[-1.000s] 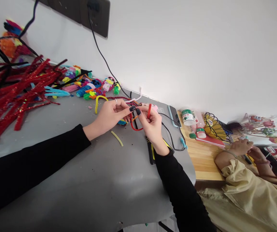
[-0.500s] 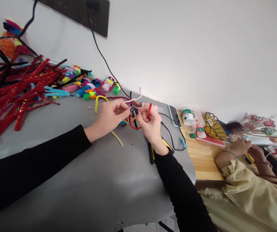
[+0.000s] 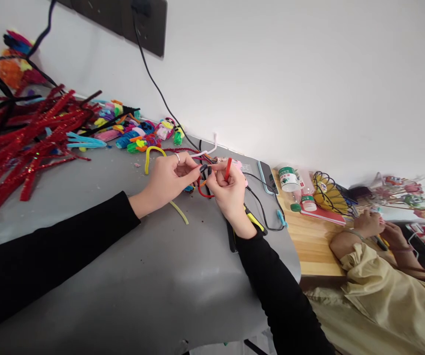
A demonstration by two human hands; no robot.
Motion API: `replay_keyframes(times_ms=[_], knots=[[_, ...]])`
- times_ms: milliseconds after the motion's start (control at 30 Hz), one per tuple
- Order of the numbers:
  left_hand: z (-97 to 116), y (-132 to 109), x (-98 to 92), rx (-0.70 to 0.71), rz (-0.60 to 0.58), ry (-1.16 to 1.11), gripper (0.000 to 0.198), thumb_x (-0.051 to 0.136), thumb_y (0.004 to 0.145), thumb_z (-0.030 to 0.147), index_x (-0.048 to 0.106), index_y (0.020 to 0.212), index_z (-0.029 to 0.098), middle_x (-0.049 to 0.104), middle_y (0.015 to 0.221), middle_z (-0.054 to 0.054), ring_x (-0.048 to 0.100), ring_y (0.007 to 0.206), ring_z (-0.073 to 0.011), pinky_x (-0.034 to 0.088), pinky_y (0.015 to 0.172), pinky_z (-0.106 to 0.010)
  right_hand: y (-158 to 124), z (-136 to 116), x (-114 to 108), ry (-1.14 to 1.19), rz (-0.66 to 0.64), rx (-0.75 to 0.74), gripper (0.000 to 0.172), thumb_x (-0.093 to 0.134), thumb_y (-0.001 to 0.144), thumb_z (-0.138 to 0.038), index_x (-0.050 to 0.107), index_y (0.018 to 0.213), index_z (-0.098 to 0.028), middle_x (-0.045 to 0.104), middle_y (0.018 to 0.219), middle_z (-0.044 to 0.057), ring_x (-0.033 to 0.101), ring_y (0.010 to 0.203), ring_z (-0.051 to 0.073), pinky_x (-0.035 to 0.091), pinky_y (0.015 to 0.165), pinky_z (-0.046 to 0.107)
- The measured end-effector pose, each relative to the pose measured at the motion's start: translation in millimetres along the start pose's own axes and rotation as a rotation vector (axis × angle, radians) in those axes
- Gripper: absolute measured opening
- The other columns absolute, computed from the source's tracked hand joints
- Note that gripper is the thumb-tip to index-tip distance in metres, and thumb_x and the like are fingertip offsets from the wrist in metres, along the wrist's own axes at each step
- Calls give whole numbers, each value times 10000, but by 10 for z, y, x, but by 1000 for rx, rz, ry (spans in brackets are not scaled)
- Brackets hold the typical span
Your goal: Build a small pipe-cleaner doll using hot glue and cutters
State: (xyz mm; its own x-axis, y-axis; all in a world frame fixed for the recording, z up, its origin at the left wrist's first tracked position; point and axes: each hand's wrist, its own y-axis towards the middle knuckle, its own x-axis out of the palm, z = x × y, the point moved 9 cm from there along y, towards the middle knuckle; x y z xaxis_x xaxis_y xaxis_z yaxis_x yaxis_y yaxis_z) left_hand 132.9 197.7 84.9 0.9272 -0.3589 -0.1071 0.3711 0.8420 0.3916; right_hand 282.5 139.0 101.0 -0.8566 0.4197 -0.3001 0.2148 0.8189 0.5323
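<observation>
The pipe cleaner (image 3: 228, 169) in the fingers (image 3: 190, 176) is plain bright red; the nails (image 3: 203, 168) are glossy black, the sleeves (image 3: 57, 251) plain black. Sparkling deep red covers the tinsel stems (image 3: 34, 148). The thin bundle (image 3: 86, 141) is light blue, the bent stem (image 3: 148, 157) yellow. Plain grey coats the near table (image 3: 182, 266); the wooden table (image 3: 316, 251) shows pale tan grain. The notebook (image 3: 323, 215) is red, the co-worker's shirt (image 3: 375, 281) khaki, the wall (image 3: 289, 74) white.

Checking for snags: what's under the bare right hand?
Beneath the bare right hand and wrist, slim black and yellow tool handles show at both sides; the stretch between, and how they join, is covered.
</observation>
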Motion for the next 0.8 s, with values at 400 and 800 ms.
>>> replay_keyframes(times_ms=[400,800], knots=[[-70,27,-3,-66,-9,-183,396,829,854,543,664,800,188,742,689,-34,731,619,-185,632,610,-284,17,-25,-15,6,-123,66,264,635,1006,-467,740,1087,-239,272,636,-85,251,570,118,275,552,276],[-79,36,14,-37,-6,-246,346,837,857,479,669,790,184,741,683,-36,730,606,-186,632,584,-281,-16,-32,15,56,-146,12,172,651,1010,-374,722,1081,-234,266,650,-93,221,552,105,216,549,280]])
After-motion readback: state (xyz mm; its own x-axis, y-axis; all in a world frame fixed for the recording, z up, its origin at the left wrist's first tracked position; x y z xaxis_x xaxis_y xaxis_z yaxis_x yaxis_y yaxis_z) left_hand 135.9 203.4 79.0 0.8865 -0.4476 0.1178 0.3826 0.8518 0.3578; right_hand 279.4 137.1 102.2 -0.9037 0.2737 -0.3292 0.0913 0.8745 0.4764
